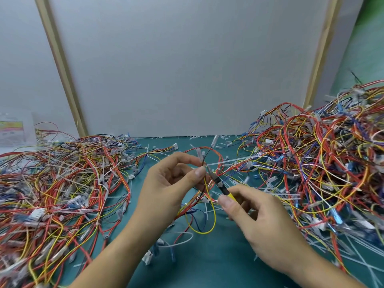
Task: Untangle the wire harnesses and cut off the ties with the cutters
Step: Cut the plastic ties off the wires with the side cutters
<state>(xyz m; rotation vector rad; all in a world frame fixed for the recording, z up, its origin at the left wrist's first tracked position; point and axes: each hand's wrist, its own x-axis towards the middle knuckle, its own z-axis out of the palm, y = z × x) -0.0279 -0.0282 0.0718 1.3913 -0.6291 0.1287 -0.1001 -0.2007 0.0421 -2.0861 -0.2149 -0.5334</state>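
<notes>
Left hand (166, 183) pinches a wire harness (214, 215) between thumb and forefinger, raised above the green mat (218, 256). Right hand (264, 221) grips the yellow-handled cutters (218, 180), tips at the white tie (228, 161) beside the left fingertips. A left wire pile (62, 183) and a right wire pile (322, 163) flank the hands.

A pale grey wall panel (187, 69) fills the upper frame, flanked by two slanting light wooden strips (60, 65). A green surface (365, 48) shows upper right; the teal table (218, 256) lies below.
</notes>
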